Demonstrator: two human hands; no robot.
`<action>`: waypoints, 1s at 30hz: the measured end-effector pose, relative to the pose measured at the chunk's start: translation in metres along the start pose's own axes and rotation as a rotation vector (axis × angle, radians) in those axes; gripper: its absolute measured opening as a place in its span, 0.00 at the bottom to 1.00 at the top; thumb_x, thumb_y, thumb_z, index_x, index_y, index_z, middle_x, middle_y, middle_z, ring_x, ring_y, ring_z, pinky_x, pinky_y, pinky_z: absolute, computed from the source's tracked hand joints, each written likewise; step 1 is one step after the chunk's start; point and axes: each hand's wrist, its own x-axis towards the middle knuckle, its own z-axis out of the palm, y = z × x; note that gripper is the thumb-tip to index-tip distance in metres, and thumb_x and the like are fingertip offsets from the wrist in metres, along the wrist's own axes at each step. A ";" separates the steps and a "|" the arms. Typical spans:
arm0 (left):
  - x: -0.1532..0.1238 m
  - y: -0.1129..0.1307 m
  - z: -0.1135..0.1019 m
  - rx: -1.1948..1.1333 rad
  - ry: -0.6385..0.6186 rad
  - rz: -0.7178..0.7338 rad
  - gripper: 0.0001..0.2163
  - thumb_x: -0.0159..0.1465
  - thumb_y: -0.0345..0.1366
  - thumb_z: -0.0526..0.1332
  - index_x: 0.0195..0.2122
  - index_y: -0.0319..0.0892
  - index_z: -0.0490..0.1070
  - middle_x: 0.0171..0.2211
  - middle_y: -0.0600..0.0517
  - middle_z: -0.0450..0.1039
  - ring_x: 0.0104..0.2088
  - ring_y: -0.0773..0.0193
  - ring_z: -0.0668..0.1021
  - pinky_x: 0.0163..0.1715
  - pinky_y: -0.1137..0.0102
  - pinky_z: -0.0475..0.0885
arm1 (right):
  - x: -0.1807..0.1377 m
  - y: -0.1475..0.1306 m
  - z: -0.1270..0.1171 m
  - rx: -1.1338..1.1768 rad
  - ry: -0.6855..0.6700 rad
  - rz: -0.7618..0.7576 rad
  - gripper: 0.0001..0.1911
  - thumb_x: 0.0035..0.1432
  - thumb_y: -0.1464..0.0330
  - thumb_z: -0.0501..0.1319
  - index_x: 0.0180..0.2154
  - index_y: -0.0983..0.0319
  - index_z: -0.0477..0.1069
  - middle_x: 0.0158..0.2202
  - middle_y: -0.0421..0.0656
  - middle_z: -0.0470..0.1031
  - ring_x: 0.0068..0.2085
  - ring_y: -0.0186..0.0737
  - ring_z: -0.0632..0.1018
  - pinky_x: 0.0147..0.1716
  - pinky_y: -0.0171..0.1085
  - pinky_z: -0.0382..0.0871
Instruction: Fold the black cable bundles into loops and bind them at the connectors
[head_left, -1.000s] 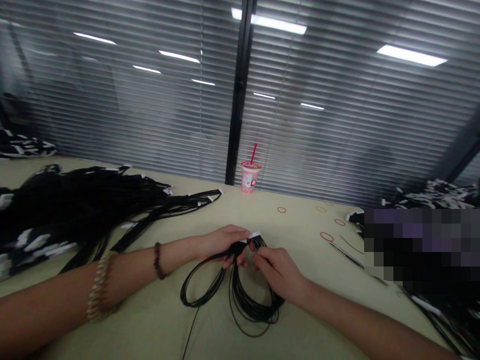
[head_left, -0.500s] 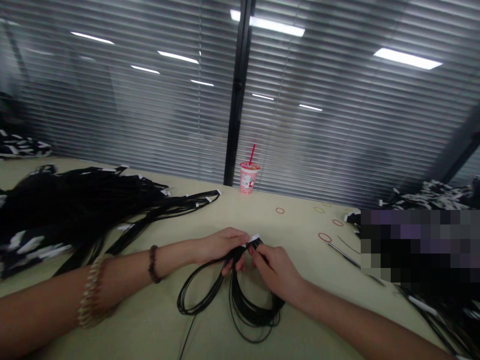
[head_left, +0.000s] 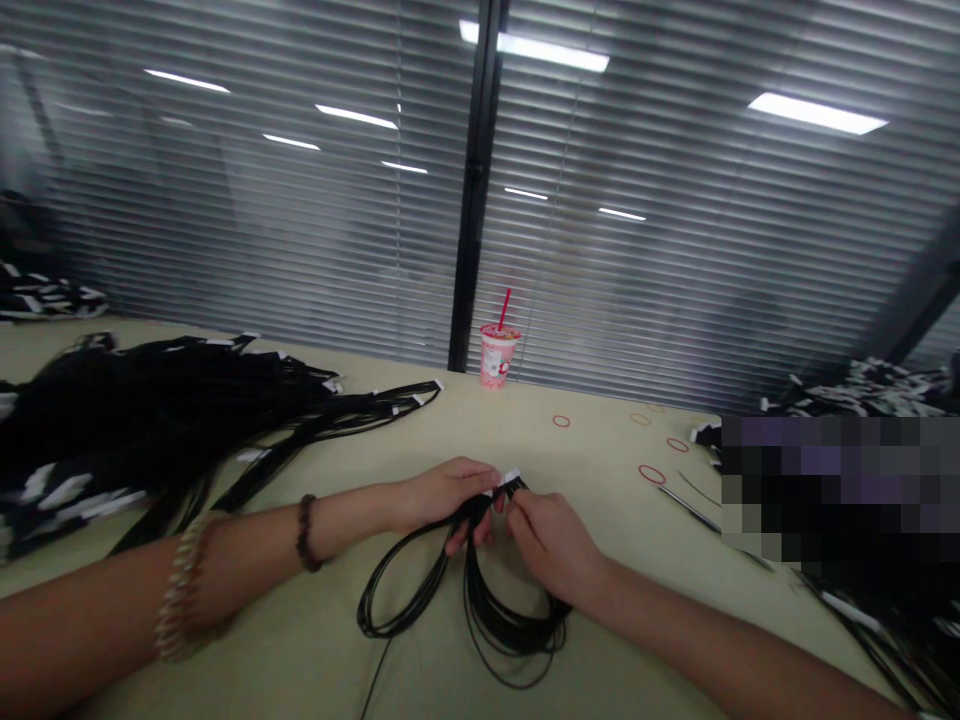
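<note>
In the head view the two forearms come in from 7 and 5 o'clock and meet low in the centre. There the left hand (head_left: pixel 442 495) closes its fingers around the top of the coil of black cords (head_left: pixel 487 610), and the right hand (head_left: pixel 553 542) pinches the same top just beside the white tag (head_left: pixel 510 477). The coil runs toward 6 o'clock and lies on the pale yellow table (head_left: pixel 600 440). A heap of black cords (head_left: pixel 150 410) lies at 9 o'clock and red rubber bands (head_left: pixel 652 474) at 3 o'clock, while a pink cup (head_left: pixel 498 358) stands at 12 o'clock before the grey blinds (head_left: pixel 675 250).
</note>
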 end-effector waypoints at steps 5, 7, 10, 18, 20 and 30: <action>0.000 0.001 0.001 -0.002 0.010 -0.019 0.18 0.58 0.49 0.46 0.33 0.37 0.61 0.18 0.54 0.67 0.11 0.73 0.66 0.10 0.79 0.58 | 0.000 -0.001 -0.001 0.004 0.001 -0.023 0.16 0.59 0.71 0.42 0.32 0.66 0.68 0.29 0.45 0.73 0.30 0.32 0.73 0.32 0.29 0.61; 0.001 0.000 0.000 0.000 0.007 -0.010 0.18 0.58 0.49 0.46 0.34 0.37 0.61 0.18 0.54 0.67 0.11 0.73 0.66 0.10 0.79 0.59 | 0.000 -0.001 -0.001 -0.003 0.007 -0.015 0.16 0.59 0.71 0.43 0.32 0.66 0.68 0.29 0.45 0.73 0.29 0.32 0.73 0.31 0.29 0.60; 0.001 -0.001 -0.001 0.008 0.009 -0.012 0.18 0.58 0.49 0.47 0.34 0.37 0.61 0.18 0.53 0.68 0.11 0.72 0.67 0.09 0.79 0.59 | 0.000 -0.001 0.001 -0.009 0.006 0.005 0.17 0.59 0.71 0.43 0.31 0.66 0.68 0.28 0.45 0.72 0.28 0.31 0.72 0.29 0.28 0.60; 0.000 0.000 -0.001 0.005 0.009 -0.009 0.18 0.57 0.50 0.47 0.34 0.37 0.62 0.18 0.53 0.68 0.11 0.72 0.67 0.10 0.79 0.59 | 0.002 0.002 0.000 0.037 -0.005 0.007 0.16 0.58 0.72 0.42 0.31 0.66 0.68 0.26 0.43 0.71 0.26 0.30 0.71 0.27 0.28 0.59; 0.000 0.001 0.000 0.003 0.011 -0.016 0.19 0.57 0.50 0.47 0.34 0.37 0.62 0.18 0.53 0.68 0.11 0.72 0.67 0.10 0.79 0.59 | 0.001 0.001 -0.001 0.032 -0.020 0.019 0.16 0.58 0.72 0.42 0.30 0.66 0.68 0.24 0.43 0.71 0.24 0.30 0.70 0.25 0.28 0.58; 0.001 -0.002 -0.001 0.014 0.016 -0.007 0.20 0.56 0.51 0.47 0.34 0.38 0.62 0.18 0.53 0.67 0.11 0.73 0.66 0.10 0.79 0.58 | 0.001 0.001 -0.003 0.040 -0.064 0.001 0.18 0.59 0.71 0.42 0.29 0.65 0.69 0.26 0.43 0.71 0.26 0.29 0.71 0.27 0.27 0.59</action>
